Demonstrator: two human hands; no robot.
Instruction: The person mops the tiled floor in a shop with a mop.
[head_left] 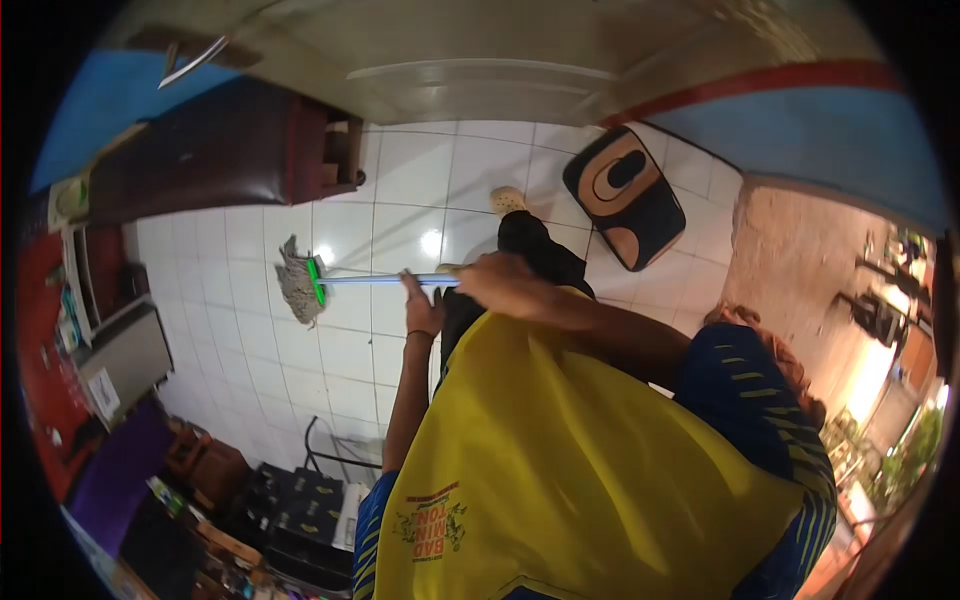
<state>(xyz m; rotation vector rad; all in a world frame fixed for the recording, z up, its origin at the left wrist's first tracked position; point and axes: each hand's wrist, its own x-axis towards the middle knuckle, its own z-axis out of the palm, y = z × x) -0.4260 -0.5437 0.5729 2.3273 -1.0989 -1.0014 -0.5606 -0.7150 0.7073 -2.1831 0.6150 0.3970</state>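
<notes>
A mop lies across the view, its handle (pixel 365 280) pale blue and its grey string head (pixel 297 284) resting on the white tiles. A bright green clamp (pixel 317 281) joins the head to the handle. Partway along the handle, my left hand (pixel 423 312) is closed around it, with a dark band at the wrist. My right hand (pixel 495 283) grips the handle nearer my body, and that forearm crosses in front of my yellow shirt (pixel 590 450). The handle's near end is hidden behind my right hand.
A dark mat (pixel 630 195) with tan shapes lies at the upper right. A dark brown padded seat (pixel 200 155) stands at the upper left, a door (pixel 480 60) ahead. Black boxes (pixel 300 500) and clutter fill the lower left. An opening (pixel 800 270) shows outdoors at right.
</notes>
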